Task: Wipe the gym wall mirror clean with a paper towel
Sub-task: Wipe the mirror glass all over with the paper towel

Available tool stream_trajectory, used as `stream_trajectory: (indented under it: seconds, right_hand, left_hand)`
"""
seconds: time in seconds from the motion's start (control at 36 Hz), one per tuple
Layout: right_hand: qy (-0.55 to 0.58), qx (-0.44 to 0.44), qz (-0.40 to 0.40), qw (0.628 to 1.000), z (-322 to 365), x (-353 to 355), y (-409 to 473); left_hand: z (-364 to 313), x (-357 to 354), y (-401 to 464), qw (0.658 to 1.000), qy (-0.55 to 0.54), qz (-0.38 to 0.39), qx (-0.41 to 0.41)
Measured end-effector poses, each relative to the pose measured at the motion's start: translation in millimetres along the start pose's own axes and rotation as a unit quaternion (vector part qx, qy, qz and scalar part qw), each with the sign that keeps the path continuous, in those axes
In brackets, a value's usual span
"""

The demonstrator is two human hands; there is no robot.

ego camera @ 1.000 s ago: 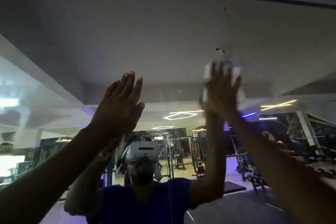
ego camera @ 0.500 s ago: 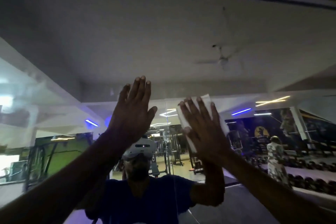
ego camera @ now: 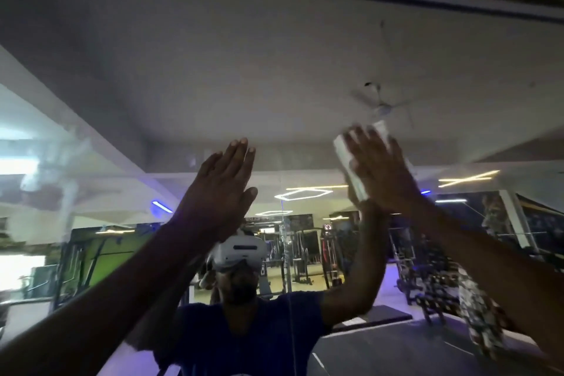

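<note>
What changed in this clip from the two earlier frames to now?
The right hand, pressing the paper towel flat on the mirror, swept down-left from high right, then back up-right. The left hand stayed open against the glass, shifting only slightly. Nothing was taken hold of or let go.

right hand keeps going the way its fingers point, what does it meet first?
Probably only more mirror glass; the right hand, pressing the folded white paper towel, points up-left. Depth is unclear.

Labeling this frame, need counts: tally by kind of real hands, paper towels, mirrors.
Hands: 2, left hand flat on the glass, right hand pressing the towel
Paper towels: 1, paper towel under the right hand
Mirrors: 1, wall mirror
Total: 4
</note>
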State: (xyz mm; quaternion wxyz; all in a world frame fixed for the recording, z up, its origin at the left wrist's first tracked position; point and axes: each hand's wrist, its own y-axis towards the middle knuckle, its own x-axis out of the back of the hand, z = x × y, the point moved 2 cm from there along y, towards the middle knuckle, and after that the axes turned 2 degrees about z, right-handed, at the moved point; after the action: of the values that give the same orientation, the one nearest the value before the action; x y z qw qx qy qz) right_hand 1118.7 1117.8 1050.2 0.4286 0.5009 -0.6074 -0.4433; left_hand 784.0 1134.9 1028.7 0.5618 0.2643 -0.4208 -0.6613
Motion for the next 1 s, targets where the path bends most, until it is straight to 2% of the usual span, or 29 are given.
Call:
stream_trajectory:
  seconds: [0.06, 0.08, 0.14, 0.22, 0.28, 0.33, 0.42, 0.44, 0.5, 0.56, 0.58, 0.64, 0.75, 0.86, 0.94, 1.0]
  right_hand:
    - [0.038, -0.143, -0.012, 0.989, -17.8, 2.6, 33.6]
    - [0.059, -0.188, -0.017, 0.980, -12.0, 3.6, 46.2]
    - [0.077, -0.211, -0.048, 0.973, 22.0, 3.9, 58.6]
    - [0.076, -0.091, -0.061, 0.991, 108.0, 2.8, 32.4]
    - [0.099, -0.021, -0.022, 0.995, 148.2, 0.6, -2.1]
    - [0.112, 0.045, 0.003, 0.993, 150.0, 1.1, -29.9]
    - [0.087, 0.128, 0.017, 0.988, 96.1, 2.3, -22.9]
    - [0.060, 0.118, 0.008, 0.991, 72.5, 0.9, -8.7]
    - [0.048, 0.009, 0.003, 0.999, 33.5, -0.3, 23.8]
    - [0.057, -0.104, -0.003, 0.993, 25.8, -3.4, 43.7]
    - [0.048, -0.128, -0.016, 0.990, 36.7, -4.9, 45.0]
    - [0.033, -0.116, -0.029, 0.992, 74.3, -5.2, 28.1]
    - [0.091, -0.030, -0.011, 0.995, 142.9, -1.6, -60.2]
    - [0.082, -0.005, 0.031, 0.996, 169.2, -6.1, -126.2]
    - [0.087, 0.031, 0.029, 0.995, 150.0, -1.3, -98.4]
    - [0.087, 0.014, 0.019, 0.996, 133.7, 1.0, -51.2]
  left_hand:
    - [-1.2, 0.2, -0.9, 1.000, 0.001, 0.002, -0.001]
    - [-1.7, 0.6, -1.5, 1.000, -0.002, 0.003, 0.003]
    - [-3.7, 0.3, -2.2, 1.000, -0.007, 0.008, 0.012]
    - [-4.2, -1.4, -3.0, 1.000, -0.008, 0.013, 0.015]
    - [-1.7, -1.1, -3.0, 1.000, -0.010, 0.020, 0.020]
    - [-0.2, 0.9, -3.3, 0.999, -0.015, 0.031, 0.021]
    - [-0.5, 4.9, -3.2, 0.999, -0.017, 0.042, 0.014]
    - [-1.0, 5.6, -3.0, 0.999, -0.017, 0.043, 0.013]
    - [-0.7, 5.5, -3.2, 0.999, -0.021, 0.043, 0.014]
    - [-2.1, 4.3, -4.0, 0.999, -0.023, 0.037, 0.017]
    - [-3.0, 3.1, -4.2, 0.999, -0.024, 0.036, 0.019]
    - [-4.5, 0.2, -4.1, 0.999, -0.028, 0.031, 0.025]
    - [-4.2, -0.9, -3.9, 0.998, -0.041, 0.030, 0.038]
    - [-4.6, -1.0, -3.3, 0.998, -0.044, 0.040, 0.031]
    - [-5.8, 0.0, -3.1, 0.998, -0.034, 0.042, 0.028]
    - [-6.1, 1.3, -3.7, 0.998, -0.033, 0.043, 0.027]
